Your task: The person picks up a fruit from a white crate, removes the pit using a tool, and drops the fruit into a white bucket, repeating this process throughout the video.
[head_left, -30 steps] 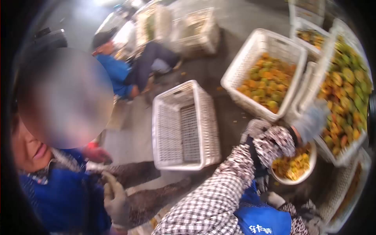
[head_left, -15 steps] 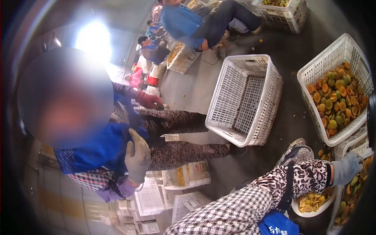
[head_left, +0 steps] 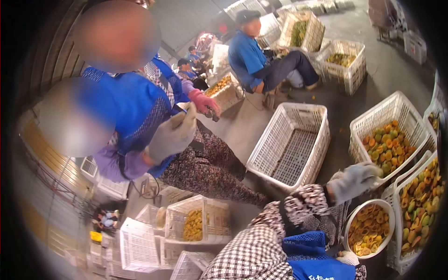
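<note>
My left hand (head_left: 357, 180), in a grey glove, is slightly blurred, its fingers stretched out beside the near corner of a white crate (head_left: 400, 99) of halved orange-and-green fruit (head_left: 389, 144). Nothing shows in its fingers. Below it stands a round white tub (head_left: 391, 219) with yellow-orange fruit pieces (head_left: 371, 228). To the right is another crate (head_left: 396, 198) full of halved fruit (head_left: 422, 205). My right hand (head_left: 347, 258), in a pale glove, shows only in part beside my blue apron (head_left: 308, 247); its fingers are hidden.
An empty white crate (head_left: 322, 140) stands on the floor ahead. Close on the left, a person in a blue vest (head_left: 135, 112) wears gloves. Another person in a blue shirt (head_left: 247, 58) sits beyond, near filled crates (head_left: 347, 70). More crates (head_left: 198, 219) stand at lower left.
My left hand has moved left from over the fruit crate on the right to beside the crate corner above the tub. The view has shifted, and the person on the left has raised a gloved hand.
</note>
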`<action>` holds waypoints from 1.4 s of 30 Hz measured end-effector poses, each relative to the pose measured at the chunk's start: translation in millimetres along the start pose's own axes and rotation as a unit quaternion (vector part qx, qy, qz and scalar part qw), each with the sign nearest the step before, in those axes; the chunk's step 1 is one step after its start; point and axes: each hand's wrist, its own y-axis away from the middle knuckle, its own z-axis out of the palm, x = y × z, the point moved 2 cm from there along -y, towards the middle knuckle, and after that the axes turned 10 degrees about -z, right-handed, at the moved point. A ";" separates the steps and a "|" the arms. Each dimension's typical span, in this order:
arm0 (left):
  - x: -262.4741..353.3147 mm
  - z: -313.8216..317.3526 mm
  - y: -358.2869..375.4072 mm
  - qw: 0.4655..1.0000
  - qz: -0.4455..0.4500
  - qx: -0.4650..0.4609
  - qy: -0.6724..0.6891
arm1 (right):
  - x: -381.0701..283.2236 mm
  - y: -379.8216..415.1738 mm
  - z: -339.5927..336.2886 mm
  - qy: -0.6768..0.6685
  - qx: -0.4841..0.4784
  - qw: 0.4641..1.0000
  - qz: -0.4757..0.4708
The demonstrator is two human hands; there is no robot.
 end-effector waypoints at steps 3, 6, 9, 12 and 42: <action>7.1 -56.6 33.6 0.997 0.007 0.072 -0.036 | 18.0 -0.3 -5.7 -0.183 0.059 0.981 0.025; -4.1 -84.9 64.1 0.994 -0.049 0.097 -0.014 | 20.2 0.4 -13.8 -0.169 0.091 0.980 0.042; -7.7 -97.2 94.2 0.988 -0.119 0.096 0.007 | -5.2 22.7 -34.0 -0.223 0.154 0.962 -0.018; -16.4 -97.7 120.5 0.987 -0.142 0.068 -0.039 | -24.4 61.4 -69.3 -0.381 0.170 0.902 0.113; -111.1 -51.9 510.7 0.707 -0.570 -0.397 -0.136 | -160.1 156.9 -107.5 -0.428 0.633 0.645 0.013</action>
